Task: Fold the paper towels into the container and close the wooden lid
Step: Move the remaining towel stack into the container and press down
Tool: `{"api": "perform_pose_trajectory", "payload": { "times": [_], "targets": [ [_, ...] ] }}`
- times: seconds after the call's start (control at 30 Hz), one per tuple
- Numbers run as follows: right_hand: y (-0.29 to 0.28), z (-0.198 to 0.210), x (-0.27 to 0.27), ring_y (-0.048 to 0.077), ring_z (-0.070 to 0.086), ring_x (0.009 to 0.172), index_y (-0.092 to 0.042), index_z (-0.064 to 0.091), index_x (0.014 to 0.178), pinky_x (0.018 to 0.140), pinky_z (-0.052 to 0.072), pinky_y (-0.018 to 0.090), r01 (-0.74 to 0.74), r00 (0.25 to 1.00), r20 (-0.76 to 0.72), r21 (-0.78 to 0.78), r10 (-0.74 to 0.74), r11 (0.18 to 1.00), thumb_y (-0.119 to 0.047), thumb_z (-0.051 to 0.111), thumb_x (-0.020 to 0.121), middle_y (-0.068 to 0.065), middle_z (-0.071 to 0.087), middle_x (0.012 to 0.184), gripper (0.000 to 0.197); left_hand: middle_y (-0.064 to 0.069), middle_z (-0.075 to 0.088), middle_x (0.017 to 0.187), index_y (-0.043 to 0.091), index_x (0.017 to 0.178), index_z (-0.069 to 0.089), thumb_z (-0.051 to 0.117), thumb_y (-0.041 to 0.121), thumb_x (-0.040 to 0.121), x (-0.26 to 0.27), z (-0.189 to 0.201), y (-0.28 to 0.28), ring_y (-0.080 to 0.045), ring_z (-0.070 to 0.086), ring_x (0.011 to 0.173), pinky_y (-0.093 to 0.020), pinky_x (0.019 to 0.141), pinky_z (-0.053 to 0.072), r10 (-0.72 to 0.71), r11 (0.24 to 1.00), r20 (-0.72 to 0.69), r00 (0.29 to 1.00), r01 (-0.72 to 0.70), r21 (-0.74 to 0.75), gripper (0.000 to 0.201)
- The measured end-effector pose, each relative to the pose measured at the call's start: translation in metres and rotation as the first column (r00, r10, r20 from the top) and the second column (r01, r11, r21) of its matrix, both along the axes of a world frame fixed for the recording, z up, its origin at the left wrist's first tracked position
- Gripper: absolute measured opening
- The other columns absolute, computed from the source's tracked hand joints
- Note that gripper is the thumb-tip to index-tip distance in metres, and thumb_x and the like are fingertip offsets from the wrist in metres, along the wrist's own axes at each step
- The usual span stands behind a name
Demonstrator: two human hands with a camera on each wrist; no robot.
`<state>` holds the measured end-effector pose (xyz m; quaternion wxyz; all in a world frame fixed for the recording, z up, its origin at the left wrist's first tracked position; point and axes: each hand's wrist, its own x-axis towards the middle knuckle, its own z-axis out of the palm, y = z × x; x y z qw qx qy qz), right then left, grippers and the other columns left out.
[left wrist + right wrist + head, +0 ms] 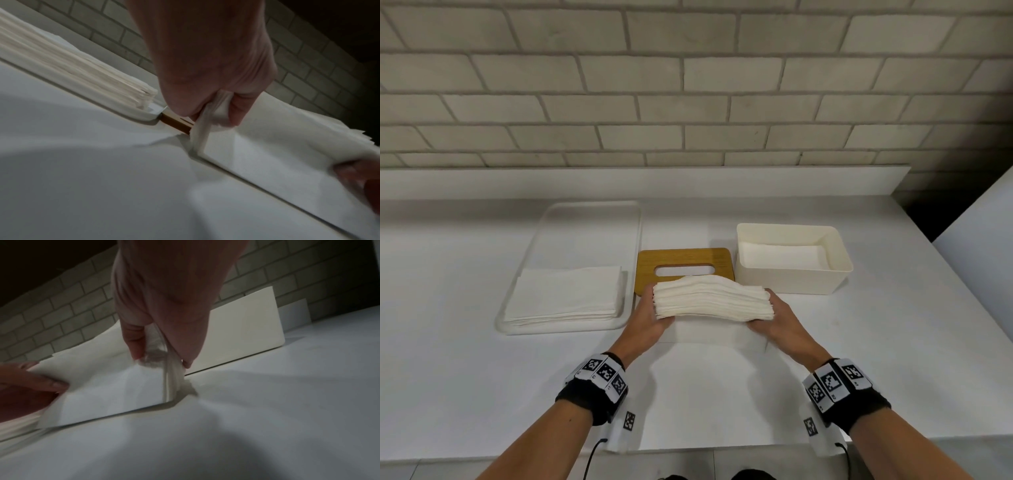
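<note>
Left hand grips the left end of a folded stack of paper towels: thumb on the near side, fingers curled round the far side, the wrist view showing the layers pinched between them. Right hand grips the right end the same way. The stack is held between both hands just above the counter, near the middle, its centre humped slightly upward.

Stack: white, many thin sheets, the layered edges showing as fine parallel lines along the near face; soft, matte, ends a little ragged.

Just beyond the stack lies the wooden lid, flat on the counter: honey-brown, visible grain, rounded corners, one long oval slot. Its near edge is hidden behind the towels.

Right of the lid stands the container: cream plastic, rectangular, smooth walls, open top, white paper lying in the bottom.

Left of the lid, a shallow white tray with rounded corners carries a second, flat pile of unfolded white towels.

Both wrists wear black bands with square black-and-white coded markers; no readable writing anywhere.

Counter white and smooth; grey brick wall behind.
</note>
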<state>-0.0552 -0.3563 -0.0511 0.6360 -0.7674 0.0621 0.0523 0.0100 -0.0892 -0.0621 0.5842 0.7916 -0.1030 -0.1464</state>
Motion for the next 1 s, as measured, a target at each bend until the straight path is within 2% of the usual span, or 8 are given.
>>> {"api": "perform_pose_trajectory", "payload": {
  "times": [0.17, 0.27, 0.43, 0.57, 0.63, 0.73, 0.87, 1.0],
  "targets": [
    [-0.007, -0.004, -0.004, 0.012, 0.058, 0.087, -0.023, 0.051, 0.120, 0.063, 0.048, 0.026, -0.002, 0.998, -0.062, 0.066, 0.007, 0.998, 0.004, 0.074, 0.071, -0.001, 0.062, 0.104, 0.061, 0.011, 0.049, 0.115, 0.021, 0.131, 0.029, 0.067, -0.006, 0.082, -0.004, 0.001, 0.000, 0.000, 0.051, 0.105, -0.006, 0.082, 0.045, -0.019, 1.000, 0.009, 1.000, 0.019, 0.003, 0.067],
    [-0.008, -0.005, -0.006, 0.011, 0.059, 0.088, -0.027, 0.053, 0.119, 0.066, 0.049, 0.028, -0.016, 0.997, -0.080, 0.070, 0.021, 0.997, -0.005, 0.077, 0.065, -0.004, 0.064, 0.103, 0.063, 0.011, 0.049, 0.115, 0.022, 0.132, 0.028, 0.073, -0.005, 0.077, -0.003, -0.002, 0.001, -0.002, 0.052, 0.106, -0.010, 0.083, 0.047, -0.031, 1.000, -0.009, 0.999, 0.031, 0.003, 0.075],
    [-0.010, -0.005, -0.007, 0.012, 0.059, 0.088, -0.029, 0.055, 0.119, 0.068, 0.050, 0.030, -0.016, 0.996, -0.087, 0.067, 0.022, 0.998, 0.000, 0.077, 0.068, -0.006, 0.066, 0.099, 0.062, 0.011, 0.050, 0.117, 0.025, 0.132, 0.028, 0.078, -0.001, 0.073, -0.001, -0.004, 0.004, -0.004, 0.053, 0.109, -0.019, 0.088, 0.047, -0.038, 0.999, -0.038, 0.999, 0.039, 0.016, 0.081],
    [-0.011, -0.003, -0.009, 0.013, 0.063, 0.092, -0.031, 0.058, 0.118, 0.069, 0.053, 0.033, -0.023, 0.999, -0.031, 0.001, 0.023, 1.000, -0.001, 0.078, 0.073, -0.009, 0.071, 0.101, 0.058, 0.018, 0.050, 0.115, 0.024, 0.131, 0.033, 0.074, 0.002, 0.080, -0.002, 0.002, 0.002, 0.000, 0.052, 0.108, -0.007, 0.082, 0.046, -0.032, 0.999, -0.043, 0.999, 0.033, 0.021, 0.069],
    [-0.009, 0.002, -0.010, 0.010, 0.066, 0.102, -0.030, 0.061, 0.118, 0.081, 0.054, 0.028, -0.010, 1.000, 0.017, -0.014, 0.010, 1.000, -0.001, 0.077, 0.076, -0.011, 0.071, 0.109, 0.053, 0.015, 0.052, 0.115, 0.017, 0.132, 0.038, 0.068, -0.003, 0.083, -0.002, 0.005, 0.002, -0.003, 0.053, 0.111, -0.005, 0.082, 0.046, -0.032, 0.999, -0.050, 0.998, 0.032, 0.006, 0.062],
    [-0.012, 0.021, -0.010, 0.007, 0.064, 0.110, -0.026, 0.063, 0.118, 0.093, 0.051, 0.022, 0.005, 0.999, 0.049, 0.008, -0.005, 1.000, 0.000, 0.073, 0.080, -0.011, 0.070, 0.116, 0.048, 0.009, 0.059, 0.122, 0.019, 0.134, 0.042, 0.067, -0.001, 0.084, 0.001, 0.013, 0.001, -0.003, 0.055, 0.116, -0.015, 0.096, 0.046, -0.026, 1.000, -0.034, 0.999, 0.026, -0.006, 0.059],
    [-0.037, 0.063, -0.003, 0.007, 0.068, 0.103, -0.021, 0.065, 0.114, 0.086, 0.055, 0.021, 0.105, 0.992, 0.062, 0.077, -0.110, 0.992, 0.003, 0.073, 0.076, -0.009, 0.074, 0.107, 0.046, 0.007, 0.063, 0.119, 0.023, 0.125, 0.048, 0.075, 0.003, 0.078, 0.016, 0.051, -0.024, -0.006, 0.061, 0.109, -0.022, 0.092, 0.049, 0.006, 0.992, -0.046, 0.999, -0.012, -0.128, 0.058],
    [-0.089, 0.101, 0.029, 0.023, 0.070, 0.099, -0.010, 0.068, 0.107, 0.088, 0.055, 0.037, 0.310, 0.949, 0.000, 0.146, -0.314, 0.939, -0.007, 0.073, 0.079, 0.006, 0.074, 0.107, 0.029, -0.001, 0.065, 0.117, 0.011, 0.124, 0.052, 0.071, 0.010, 0.083, 0.047, 0.089, -0.087, -0.016, 0.063, 0.107, -0.033, 0.092, 0.052, 0.051, 0.982, -0.177, 0.983, -0.082, -0.171, 0.046]
  ]
}}
